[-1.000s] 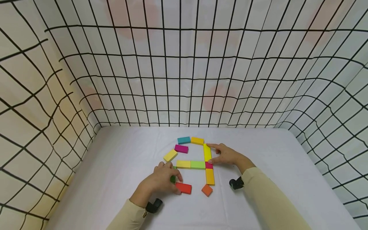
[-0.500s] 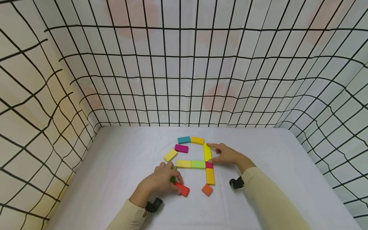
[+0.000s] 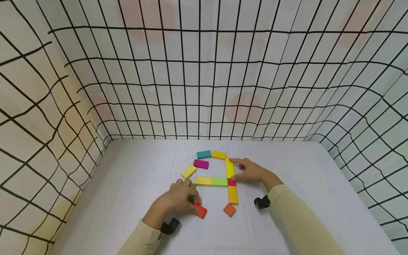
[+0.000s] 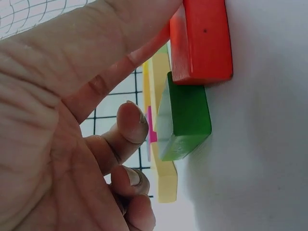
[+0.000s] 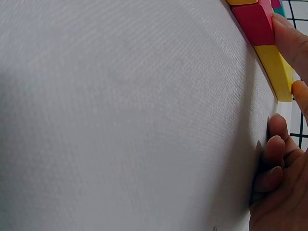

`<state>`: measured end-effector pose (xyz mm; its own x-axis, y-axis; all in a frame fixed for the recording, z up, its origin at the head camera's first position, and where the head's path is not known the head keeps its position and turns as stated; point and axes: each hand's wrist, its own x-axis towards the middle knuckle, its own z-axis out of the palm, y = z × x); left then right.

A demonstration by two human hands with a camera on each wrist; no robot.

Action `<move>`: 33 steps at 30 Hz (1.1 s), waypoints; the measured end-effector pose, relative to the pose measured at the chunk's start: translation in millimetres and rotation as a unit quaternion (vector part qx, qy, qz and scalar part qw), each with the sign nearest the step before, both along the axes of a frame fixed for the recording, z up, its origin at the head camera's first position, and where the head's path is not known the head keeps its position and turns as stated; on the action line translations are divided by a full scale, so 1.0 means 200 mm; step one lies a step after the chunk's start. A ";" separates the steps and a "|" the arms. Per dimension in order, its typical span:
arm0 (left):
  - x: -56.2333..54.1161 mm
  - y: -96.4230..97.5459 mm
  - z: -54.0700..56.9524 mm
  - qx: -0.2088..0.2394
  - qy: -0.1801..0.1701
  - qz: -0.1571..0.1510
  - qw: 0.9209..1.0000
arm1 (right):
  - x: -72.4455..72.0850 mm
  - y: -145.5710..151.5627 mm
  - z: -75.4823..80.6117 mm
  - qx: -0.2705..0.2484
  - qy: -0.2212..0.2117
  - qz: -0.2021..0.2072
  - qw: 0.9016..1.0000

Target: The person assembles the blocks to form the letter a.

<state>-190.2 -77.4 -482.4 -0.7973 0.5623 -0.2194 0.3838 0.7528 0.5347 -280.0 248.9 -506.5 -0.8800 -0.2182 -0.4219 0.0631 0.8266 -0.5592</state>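
Note:
My left hand pinches a red block by its left end between thumb and index finger. The red block lies at a slant beside a green block, which the hand partly hides in the head view. My right hand reaches in from the right, its index fingertip at the far end of a bright yellow block. Its thumb touches the small crimson block just below that one. A light green block and a pale yellow block run left from the crimson block.
An orange-yellow block extends below the crimson one, with an orange block under it. Teal, amber, magenta and cream blocks lie farther back. Black netting surrounds the white table.
The red block has turned clockwise and shifted left toward the green block in my left fingers. My right hand stays where it was on the yellow and crimson blocks.

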 end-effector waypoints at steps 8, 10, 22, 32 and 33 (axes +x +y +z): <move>-0.01 -0.01 0.00 0.005 -0.001 0.005 1.000 | 0.00 -0.01 0.00 0.003 -0.001 -0.003 1.000; -0.01 -0.01 0.00 0.005 -0.003 0.006 1.000 | 0.00 -0.01 0.00 0.004 -0.001 -0.003 1.000; 0.00 -0.02 0.01 0.018 0.002 0.013 1.000 | 0.00 -0.01 0.00 0.002 -0.002 0.000 1.000; -0.03 -0.04 0.00 0.044 -0.011 0.029 0.999 | 0.00 -0.01 0.00 -0.001 -0.002 -0.005 1.000; -0.04 -0.04 0.00 0.056 -0.011 0.039 0.998 | 0.00 0.00 0.00 0.000 -0.001 -0.004 1.000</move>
